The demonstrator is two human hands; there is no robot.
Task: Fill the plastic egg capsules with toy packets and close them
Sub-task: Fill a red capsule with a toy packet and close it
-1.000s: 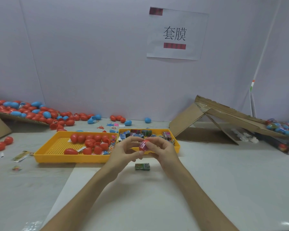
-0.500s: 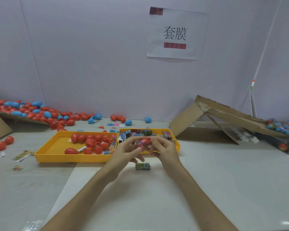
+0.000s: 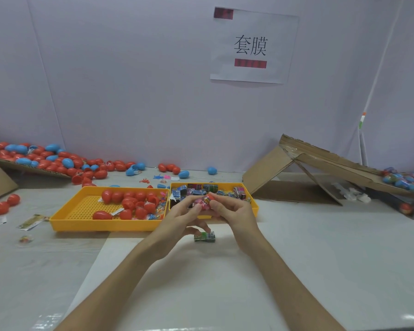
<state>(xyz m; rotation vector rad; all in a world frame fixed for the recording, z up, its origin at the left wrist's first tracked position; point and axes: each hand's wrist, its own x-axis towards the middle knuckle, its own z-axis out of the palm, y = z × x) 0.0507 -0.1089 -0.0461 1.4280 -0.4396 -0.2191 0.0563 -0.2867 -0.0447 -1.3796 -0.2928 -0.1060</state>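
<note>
Gripping a red egg [image 3: 207, 202] btwn them, both hands meet in mid-air over the near rim of the right tray [image 3: 255, 207], as seen from the head view. The left hand [image 3: 178, 218] has its thumb & fingers [image 3: 188, 204] curled in on the egg's left side, w/ the lower fingers bent underneath. The right hand [image 3: 233, 212] pinches the egg's right end w/ thumb & forefinger, its other fingers curled loosely below. Something pink w/ a printed patch shows at the egg's middle. Can't tell if the two halves are fully joined.

Below the hands a green packet [image 3: 205, 236] lies flat on the table [image 3: 332, 254], apart from both hands & just in front of the trays. The right tray holds a heap of packets [image 3: 196, 188]. The left tray [image 3: 81, 220], right beside it, holds red eggs [image 3: 129, 201] & a few small bright toys at its right end.

Far left, a pile of red & blue eggs [image 3: 45, 158] spills off a cardboard sheet along the wall. Far right, a cardboard ramp [image 3: 320, 158] slopes down to a cluster of wrapped eggs [image 3: 402, 180]. A paper sign [image 3: 251, 46] hangs on the wall above.
</note>
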